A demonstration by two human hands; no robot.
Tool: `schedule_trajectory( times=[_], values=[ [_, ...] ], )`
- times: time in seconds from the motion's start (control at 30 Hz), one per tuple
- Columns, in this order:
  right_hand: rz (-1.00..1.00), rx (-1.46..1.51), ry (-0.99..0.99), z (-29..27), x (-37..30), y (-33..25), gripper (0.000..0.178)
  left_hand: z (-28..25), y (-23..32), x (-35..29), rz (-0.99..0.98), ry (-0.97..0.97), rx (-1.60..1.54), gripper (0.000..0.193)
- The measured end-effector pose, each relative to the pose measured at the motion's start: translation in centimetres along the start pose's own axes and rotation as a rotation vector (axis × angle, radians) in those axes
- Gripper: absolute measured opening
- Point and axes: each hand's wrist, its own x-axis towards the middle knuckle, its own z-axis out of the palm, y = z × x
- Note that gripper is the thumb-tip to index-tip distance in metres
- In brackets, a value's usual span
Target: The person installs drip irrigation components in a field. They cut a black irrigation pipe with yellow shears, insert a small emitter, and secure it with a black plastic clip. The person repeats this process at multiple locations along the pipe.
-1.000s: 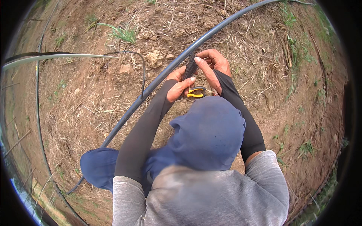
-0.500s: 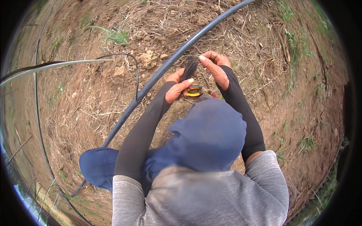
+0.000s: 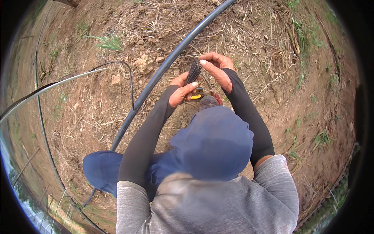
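A bundle of thin dark strands (image 3: 193,72), like wires or cable ties, stands upright in my left hand (image 3: 180,91), whose fingers and thumb are wrapped round its lower part. Close to the bundle's upper tips is my right hand (image 3: 219,69), thumb and forefinger brought together in a pinch. Anything between those fingertips is too small to make out. Just below my left hand, a tool with yellow and black handles (image 3: 194,96) shows in part near my shoe (image 3: 207,102). A red object (image 3: 217,99) sits beside it, partly hidden.
A thick dark pipe (image 3: 159,74) crosses the ground diagonally, left of my hands. A thin black tube (image 3: 131,80) joins it, near a pale curved tube (image 3: 78,77). Dry straw, stones (image 3: 144,64) and grass tufts (image 3: 110,42) lie about. Another dark hose (image 3: 42,117) runs along the left.
The view has shifted a little, so the pipe and ground appear further left. My left hand still grips the bundle; my right hand stays at its tips. Less of the yellow-handled tool shows.
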Motion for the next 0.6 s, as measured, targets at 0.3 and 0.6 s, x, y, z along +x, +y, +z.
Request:
schedule_trajectory(
  times=[0.3, 0.6],
  values=[
    [0.152, 0.011, -0.114, -1.7, 0.6, 1.5, 0.024, -0.3, -1.0, 1.1, -0.026, -0.067, 0.014, 0.03],
    [0.054, 0.017, -0.145, -2.5, 0.7, 2.3, 0.028, -0.2, -1.7, 1.2, -0.017, -0.024, 0.151, 0.029]
  ],
)
